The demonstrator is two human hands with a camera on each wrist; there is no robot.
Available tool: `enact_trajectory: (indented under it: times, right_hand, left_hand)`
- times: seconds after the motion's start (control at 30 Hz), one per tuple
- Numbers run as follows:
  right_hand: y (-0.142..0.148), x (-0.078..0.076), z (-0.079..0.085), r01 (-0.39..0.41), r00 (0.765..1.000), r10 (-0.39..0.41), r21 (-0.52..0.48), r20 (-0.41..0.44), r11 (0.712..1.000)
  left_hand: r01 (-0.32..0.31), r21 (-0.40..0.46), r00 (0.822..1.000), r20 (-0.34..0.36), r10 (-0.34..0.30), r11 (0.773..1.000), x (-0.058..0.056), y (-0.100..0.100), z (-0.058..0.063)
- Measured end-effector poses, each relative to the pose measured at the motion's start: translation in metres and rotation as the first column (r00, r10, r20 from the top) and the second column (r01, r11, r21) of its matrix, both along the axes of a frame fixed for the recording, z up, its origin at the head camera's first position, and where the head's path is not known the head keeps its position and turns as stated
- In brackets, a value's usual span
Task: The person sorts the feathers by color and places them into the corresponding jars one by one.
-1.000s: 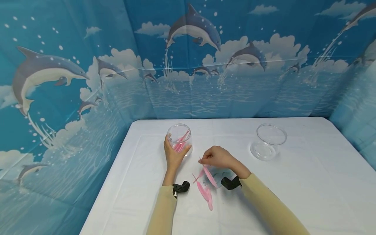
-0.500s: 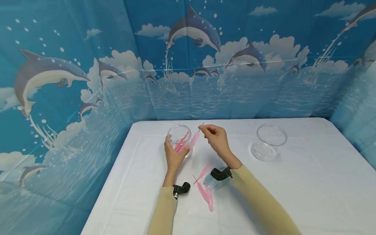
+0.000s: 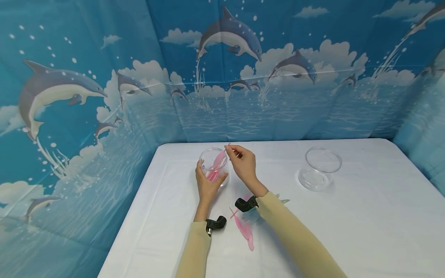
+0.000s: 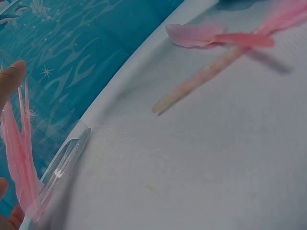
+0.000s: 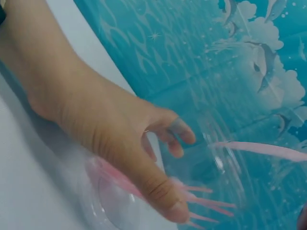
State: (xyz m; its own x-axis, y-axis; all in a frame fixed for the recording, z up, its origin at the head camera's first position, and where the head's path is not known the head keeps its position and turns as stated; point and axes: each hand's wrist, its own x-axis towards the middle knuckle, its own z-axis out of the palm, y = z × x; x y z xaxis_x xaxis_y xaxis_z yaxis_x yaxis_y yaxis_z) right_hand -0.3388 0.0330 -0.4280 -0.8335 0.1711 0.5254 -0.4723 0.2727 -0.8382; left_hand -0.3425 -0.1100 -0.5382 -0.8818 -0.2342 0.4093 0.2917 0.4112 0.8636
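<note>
Two bare hands work at the white-clothed table (image 3: 167, 216) in front of me: the left hand (image 3: 208, 187) is wrapped around an upright clear round jar (image 3: 207, 169), thumb on one side and fingers on the other, while the right hand (image 3: 246, 165) pinches a slim pink feather (image 3: 219, 157) by its quill. That feather slants down across the jar's mouth; how deep it reaches, I cannot tell. Several pink feathers (image 3: 213, 176) stand inside the jar. Nearer the person, more loose pink feathers (image 3: 245, 229) lie beside pale blue feathers (image 3: 252, 217), partly covered by the yellow right sleeve (image 3: 295, 231). Well off to the right stands a second clear jar (image 3: 317, 178).
</note>
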Motion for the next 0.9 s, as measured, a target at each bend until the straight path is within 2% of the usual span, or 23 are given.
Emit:
enact_trajectory:
  times: [0.13, 0.3, 0.4, 0.47, 0.5, 0.57, 0.7, 0.8, 0.9]
  right_hand:
    - [0.003, 0.000, -0.006, -0.024, 0.998, 0.020, 0.060, 0.058, 0.998]
    - [0.018, 0.003, -0.012, -0.049, 0.995, 0.042, 0.082, 0.086, 0.995]
    - [0.031, 0.007, -0.017, -0.104, 0.988, 0.086, 0.136, 0.128, 0.985]
    - [0.040, 0.010, -0.021, -0.171, 0.976, 0.137, 0.204, 0.172, 0.964]
    - [0.044, 0.011, -0.024, -0.212, 0.966, 0.166, 0.245, 0.197, 0.946]
    - [0.049, 0.015, -0.030, -0.307, 0.942, 0.233, 0.332, 0.243, 0.892]
    - [0.053, 0.022, -0.046, -0.468, 0.882, 0.352, 0.500, 0.313, 0.729]
    - [0.053, 0.030, -0.057, -0.554, 0.832, 0.422, 0.573, 0.360, 0.603]
    - [0.053, 0.038, -0.063, -0.626, 0.778, 0.465, 0.580, 0.422, 0.521]
  left_hand:
    - [-0.006, -0.009, 1.000, -0.002, 0.006, 1.000, -0.001, 0.000, -0.001]
    - [-0.012, -0.010, 1.000, -0.024, 0.011, 1.000, -0.003, 0.000, -0.001]
    - [-0.006, -0.009, 1.000, -0.027, 0.006, 1.000, -0.003, 0.000, 0.000]
    - [0.001, -0.008, 1.000, -0.026, -0.001, 1.000, -0.002, 0.000, 0.000]
    - [0.005, -0.011, 1.000, -0.028, -0.005, 1.000, -0.002, 0.000, 0.000]
    - [0.008, -0.011, 0.999, -0.032, -0.008, 1.000, 0.000, -0.001, 0.001]
    - [0.014, -0.003, 0.999, -0.043, -0.014, 1.000, 0.001, -0.002, 0.002]
    - [0.018, 0.006, 0.999, -0.036, -0.018, 1.000, 0.001, -0.002, 0.002]
    - [0.018, 0.007, 1.000, -0.023, -0.018, 1.000, 0.000, -0.001, 0.001]
